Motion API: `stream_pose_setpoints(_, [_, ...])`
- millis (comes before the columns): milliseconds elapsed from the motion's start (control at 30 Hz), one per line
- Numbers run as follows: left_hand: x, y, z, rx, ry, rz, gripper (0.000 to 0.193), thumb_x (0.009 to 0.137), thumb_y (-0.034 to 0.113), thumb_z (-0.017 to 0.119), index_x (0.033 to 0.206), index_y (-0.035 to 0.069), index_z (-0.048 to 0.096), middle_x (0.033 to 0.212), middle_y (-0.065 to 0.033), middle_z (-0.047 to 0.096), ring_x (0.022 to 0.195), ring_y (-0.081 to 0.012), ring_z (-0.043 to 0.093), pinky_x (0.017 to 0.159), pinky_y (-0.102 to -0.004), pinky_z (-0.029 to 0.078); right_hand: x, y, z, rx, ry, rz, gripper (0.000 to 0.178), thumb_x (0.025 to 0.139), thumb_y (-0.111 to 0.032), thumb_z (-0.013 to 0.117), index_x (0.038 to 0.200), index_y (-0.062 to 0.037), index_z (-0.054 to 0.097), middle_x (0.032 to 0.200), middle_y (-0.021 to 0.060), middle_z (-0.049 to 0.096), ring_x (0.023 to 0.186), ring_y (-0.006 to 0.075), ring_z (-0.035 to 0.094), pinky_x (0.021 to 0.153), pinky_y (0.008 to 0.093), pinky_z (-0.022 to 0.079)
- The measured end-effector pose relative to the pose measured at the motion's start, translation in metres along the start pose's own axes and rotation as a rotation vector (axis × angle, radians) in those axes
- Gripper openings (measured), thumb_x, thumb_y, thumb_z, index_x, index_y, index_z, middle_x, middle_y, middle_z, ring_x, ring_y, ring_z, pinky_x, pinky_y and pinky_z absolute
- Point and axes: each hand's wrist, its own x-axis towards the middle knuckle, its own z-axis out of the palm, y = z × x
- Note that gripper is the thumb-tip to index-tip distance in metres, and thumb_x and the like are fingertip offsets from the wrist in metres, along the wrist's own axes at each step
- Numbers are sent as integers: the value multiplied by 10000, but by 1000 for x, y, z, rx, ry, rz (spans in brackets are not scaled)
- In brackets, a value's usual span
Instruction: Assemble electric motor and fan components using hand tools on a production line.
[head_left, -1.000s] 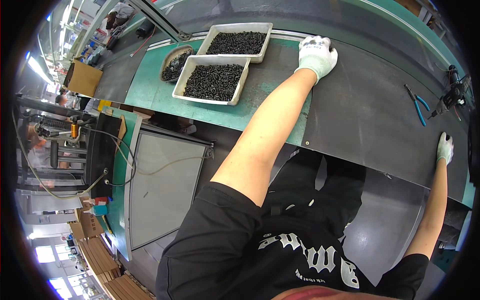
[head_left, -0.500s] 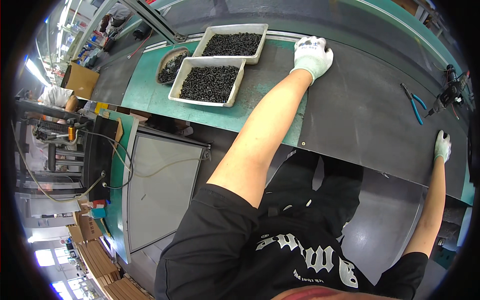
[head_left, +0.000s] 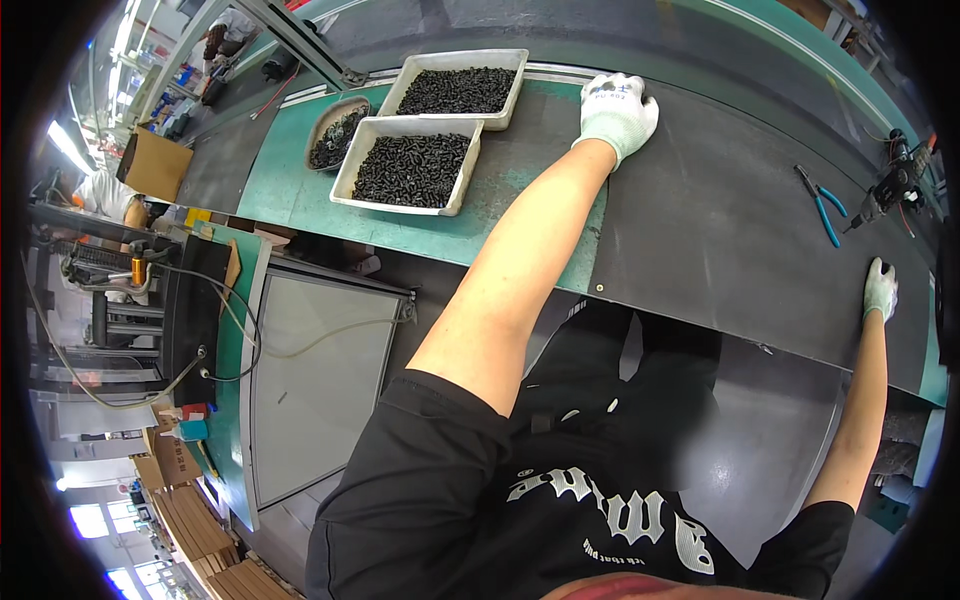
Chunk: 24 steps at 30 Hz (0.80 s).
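My left hand point(head_left: 617, 118), in a white knitted glove with a pale green cuff, rests at the far edge of the dark bench mat point(head_left: 720, 220). Its fingers curl down and away, their tips hidden; whatever they grip, if anything, does not show. Far to the right, my right hand point(head_left: 880, 290), gloved alike, lies on the mat near its right end. A gap parts its fingers, and nothing shows in them. Pliers with blue handles point(head_left: 828, 212) lie on the mat, beyond the right hand.
Left of my left hand, two white trays point(head_left: 457, 205) point(head_left: 521, 85) hold small black cylindrical parts. Beside them sits a smaller bowl point(head_left: 318, 135) of dark bits. A black power tool point(head_left: 890, 190) is at the right rear. A metal post point(head_left: 300, 45) rises behind the trays.
The whole scene has shifted slightly left in the view. Both hands keep nearly the same places on the mat, and the pliers and trays stay put.
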Motion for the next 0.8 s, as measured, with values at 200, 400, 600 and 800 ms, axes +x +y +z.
stream_pose_setpoints(200, [2,-1,2,-4,5,3,375,907,355,543,1068,60,709,1125,-167,677,1126,-337,591,1013,-435,430,-4,-4,-8,-8,4,6,723,909,-591,418,1446,-111,481,1403,202,539,1302,368,510,1079,463,398])
stream_pose_setpoints(400, [3,-1,3,5,16,8,373,906,361,549,1069,64,707,1123,-163,677,1124,-335,591,1020,-429,423,-4,-2,-9,11,-4,4,740,904,-604,425,1448,-104,475,1401,237,528,1295,395,510,1084,475,391])
stream_pose_setpoints(600, [1,-2,3,2,7,6,375,906,366,555,1081,68,702,1129,-160,673,1126,-331,589,1027,-422,418,-9,-7,-13,9,-8,8,736,905,-603,424,1441,-103,484,1396,231,535,1290,391,517,1077,476,398])
stream_pose_setpoints(800, [2,-2,3,-3,12,6,373,906,366,557,1075,68,704,1128,-159,674,1124,-328,590,1025,-422,420,-10,-7,-13,-1,-15,6,731,903,-601,426,1445,-114,479,1386,213,548,1285,386,520,1073,474,400])
